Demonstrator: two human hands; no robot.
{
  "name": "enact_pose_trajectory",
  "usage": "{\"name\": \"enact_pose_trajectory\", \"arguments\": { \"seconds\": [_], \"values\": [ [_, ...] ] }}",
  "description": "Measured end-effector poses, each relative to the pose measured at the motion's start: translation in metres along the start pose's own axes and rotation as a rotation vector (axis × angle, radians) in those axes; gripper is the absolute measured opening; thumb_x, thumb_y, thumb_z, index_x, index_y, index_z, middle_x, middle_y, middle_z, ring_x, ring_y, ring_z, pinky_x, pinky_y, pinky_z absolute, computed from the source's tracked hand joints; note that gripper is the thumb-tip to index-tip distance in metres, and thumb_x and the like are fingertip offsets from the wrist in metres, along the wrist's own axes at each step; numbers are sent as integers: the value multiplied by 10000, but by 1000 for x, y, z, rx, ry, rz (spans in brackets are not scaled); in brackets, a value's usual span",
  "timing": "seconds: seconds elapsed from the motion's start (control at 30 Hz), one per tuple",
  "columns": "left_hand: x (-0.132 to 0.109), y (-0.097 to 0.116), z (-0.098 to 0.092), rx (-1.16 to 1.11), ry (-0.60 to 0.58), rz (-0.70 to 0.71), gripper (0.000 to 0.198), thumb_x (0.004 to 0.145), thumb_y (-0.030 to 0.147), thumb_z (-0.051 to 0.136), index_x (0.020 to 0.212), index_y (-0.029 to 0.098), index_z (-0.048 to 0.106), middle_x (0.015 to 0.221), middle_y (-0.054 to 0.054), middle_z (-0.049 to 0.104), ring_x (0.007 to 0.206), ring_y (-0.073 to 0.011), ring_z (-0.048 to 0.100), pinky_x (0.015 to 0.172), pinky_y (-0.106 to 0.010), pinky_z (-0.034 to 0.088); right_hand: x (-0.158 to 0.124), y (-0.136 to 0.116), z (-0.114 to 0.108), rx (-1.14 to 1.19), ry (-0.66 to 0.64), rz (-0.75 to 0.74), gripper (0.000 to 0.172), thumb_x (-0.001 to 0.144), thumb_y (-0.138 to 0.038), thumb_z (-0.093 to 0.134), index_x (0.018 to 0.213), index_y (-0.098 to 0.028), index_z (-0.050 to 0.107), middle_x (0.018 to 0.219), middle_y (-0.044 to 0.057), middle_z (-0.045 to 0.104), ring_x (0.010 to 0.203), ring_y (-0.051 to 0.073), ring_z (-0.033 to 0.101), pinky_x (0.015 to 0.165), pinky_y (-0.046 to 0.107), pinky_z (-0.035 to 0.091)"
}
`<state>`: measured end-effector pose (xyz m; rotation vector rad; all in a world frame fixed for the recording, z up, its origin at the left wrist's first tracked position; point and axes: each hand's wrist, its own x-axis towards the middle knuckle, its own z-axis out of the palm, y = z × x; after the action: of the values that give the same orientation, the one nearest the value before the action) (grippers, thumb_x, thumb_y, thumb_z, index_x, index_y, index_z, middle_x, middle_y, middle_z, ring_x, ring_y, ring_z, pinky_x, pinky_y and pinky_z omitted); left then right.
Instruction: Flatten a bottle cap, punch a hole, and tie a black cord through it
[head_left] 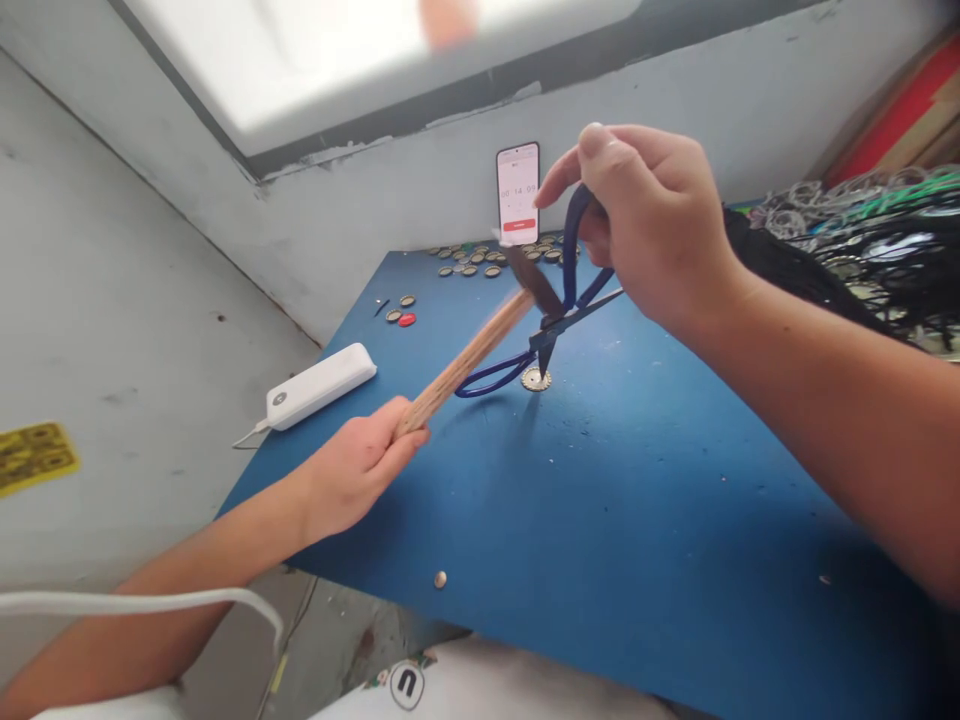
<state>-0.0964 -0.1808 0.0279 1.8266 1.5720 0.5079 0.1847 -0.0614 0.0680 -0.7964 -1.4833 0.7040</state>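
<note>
My right hand [649,225] is closed on the upper loop of blue-handled scissors [559,320], held upright with their shut blades pointing down onto a flattened bottle cap [535,379] on the blue table [637,500]. My left hand [360,465] grips the wooden handle of a hammer [469,360]. The hammer's head is raised beside the scissors' pivot, blurred by motion.
A white power bank [321,385] with a cable lies at the table's left edge. Several bottle caps [480,260] are scattered at the far edge by a propped phone [517,192]. A few caps [401,313] lie apart. Wire rings and black cords [862,230] are heaped at right.
</note>
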Motion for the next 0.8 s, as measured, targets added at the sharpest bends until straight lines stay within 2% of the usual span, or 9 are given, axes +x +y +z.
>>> {"name": "enact_pose_trajectory", "arguments": {
  "seconds": [0.07, 0.13, 0.23, 0.3, 0.37, 0.5, 0.6, 0.7, 0.8],
  "values": [
    [-2, 1, -2, -18, -35, -12, 340, 985, 538, 487, 956, 204, 546, 625, 60, 438, 522, -108, 408, 469, -222, 356, -1, -1, 0, -8, 0, -5, 379, 1005, -329, 457, 699, -257, 669, 557, -24, 362, 504, 170, 357, 601, 392, 378],
    [-3, 2, -5, -62, 24, 23, 342, 994, 543, 450, 1013, 212, 535, 632, 66, 440, 507, -109, 406, 459, -224, 361, -1, -1, 0, -17, -1, -10, 375, 1003, -341, 463, 701, -258, 670, 557, -23, 366, 500, 166, 332, 583, 387, 356],
    [-4, 4, -8, 42, -41, 24, 332, 974, 531, 497, 911, 209, 550, 616, 57, 445, 517, -107, 402, 467, -221, 359, -1, -1, 1, -25, -1, -11, 374, 1002, -350, 460, 699, -268, 663, 552, -24, 347, 503, 168, 316, 556, 376, 322],
    [-4, 5, -9, 14, -12, 28, 314, 975, 511, 493, 956, 205, 562, 615, 55, 447, 521, -112, 410, 469, -225, 365, -1, 0, 1, -29, 1, -11, 372, 999, -335, 463, 687, -271, 655, 548, -23, 343, 508, 168, 318, 548, 369, 304],
    [-3, 7, -9, -39, 82, 49, 315, 982, 514, 470, 972, 206, 538, 612, 61, 441, 500, -111, 402, 459, -230, 362, -1, 0, 0, -35, 5, -17, 376, 1004, -337, 463, 688, -267, 654, 553, -22, 349, 511, 164, 319, 548, 365, 295],
    [-1, 7, -13, 46, 38, 33, 313, 969, 507, 515, 905, 202, 543, 598, 57, 461, 511, -110, 423, 469, -227, 367, -2, 0, 0, -39, 1, -22, 381, 1017, -364, 461, 710, -250, 657, 568, -29, 360, 514, 152, 330, 560, 357, 306],
    [-1, 7, -14, -38, 90, 55, 289, 982, 498, 482, 943, 213, 511, 575, 69, 463, 475, -110, 418, 445, -227, 365, -2, 0, 1, -36, -5, -16, 376, 1017, -351, 461, 713, -240, 653, 576, -30, 375, 519, 147, 342, 570, 353, 317],
    [-2, 9, -11, 7, 26, 6, 312, 961, 491, 527, 830, 208, 512, 557, 60, 447, 477, -101, 397, 434, -221, 338, -2, 1, 2, -35, 4, -27, 383, 1022, -350, 450, 705, -247, 639, 581, -32, 372, 516, 145, 331, 567, 352, 309],
    [-2, 11, -9, -89, 64, 28, 327, 953, 533, 505, 885, 214, 513, 556, 69, 434, 449, -104, 384, 408, -226, 340, -2, 2, 2, -41, -4, -31, 377, 1017, -345, 458, 699, -253, 639, 579, -34, 370, 511, 144, 322, 560, 351, 300]
  ]
}}
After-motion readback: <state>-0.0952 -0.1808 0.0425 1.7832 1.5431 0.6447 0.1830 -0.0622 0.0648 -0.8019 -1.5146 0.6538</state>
